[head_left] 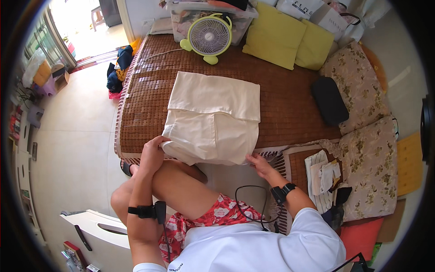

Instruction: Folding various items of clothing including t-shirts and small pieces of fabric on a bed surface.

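Observation:
A cream-coloured garment (213, 109) lies partly folded on the brown bamboo mat, its far part turned over in a wide band. Its exact kind cannot be told from the folds. At the near left corner my left hand (153, 150) is closed on the cloth, thumb and fingers pinching the edge. My right hand (259, 165) pinches the near right corner in the same way. Between the two hands the near edge sags a little past the mat's border.
The bamboo mat (290, 109) covers the seat. Beyond the garment stand a green fan (209, 37) and green cushions (276, 34). A black pouch (330, 100) lies at right, near floral cushions (367, 167). Folded clothes (321, 174) are stacked nearer me. A white chair (97, 226) is at lower left.

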The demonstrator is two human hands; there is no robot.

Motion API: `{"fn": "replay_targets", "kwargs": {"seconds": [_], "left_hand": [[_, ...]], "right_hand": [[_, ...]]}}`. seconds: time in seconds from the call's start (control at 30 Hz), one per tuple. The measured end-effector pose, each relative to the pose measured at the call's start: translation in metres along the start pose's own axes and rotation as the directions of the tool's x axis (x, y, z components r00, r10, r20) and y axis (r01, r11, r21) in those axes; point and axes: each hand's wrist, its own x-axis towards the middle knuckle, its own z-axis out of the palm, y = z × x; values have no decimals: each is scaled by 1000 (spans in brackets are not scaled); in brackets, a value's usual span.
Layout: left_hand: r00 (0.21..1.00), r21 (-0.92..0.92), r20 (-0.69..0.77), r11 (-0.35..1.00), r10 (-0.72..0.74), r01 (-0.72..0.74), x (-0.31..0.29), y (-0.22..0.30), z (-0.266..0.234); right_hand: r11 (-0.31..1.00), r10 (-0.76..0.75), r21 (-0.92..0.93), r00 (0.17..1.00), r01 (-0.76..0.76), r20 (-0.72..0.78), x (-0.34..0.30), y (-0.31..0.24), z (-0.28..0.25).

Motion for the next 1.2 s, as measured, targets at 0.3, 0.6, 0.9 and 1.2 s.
{"fn": "replay_targets", "kwargs": {"seconds": [0.3, 0.6, 0.9, 1.2], "left_hand": [[1000, -27, 3, 999, -26, 26, -1, -19, -4], [971, -414, 38, 881, -235, 229, 2, -26, -7], [969, -69, 217, 992, 122, -109, 41, 25, -32], [962, -614, 145, 742, -229, 269, 191, -16, 14]], "right_hand": [[935, 25, 333, 957, -125, 290, 9, 11, -13], [799, -86, 579, 922, -163, 378, -39, -46, 7], [875, -134, 485, 964, 6, 229, -19, -77, -48], [865, -230, 358, 911, 352, -342, 69, -197, -13]]}}
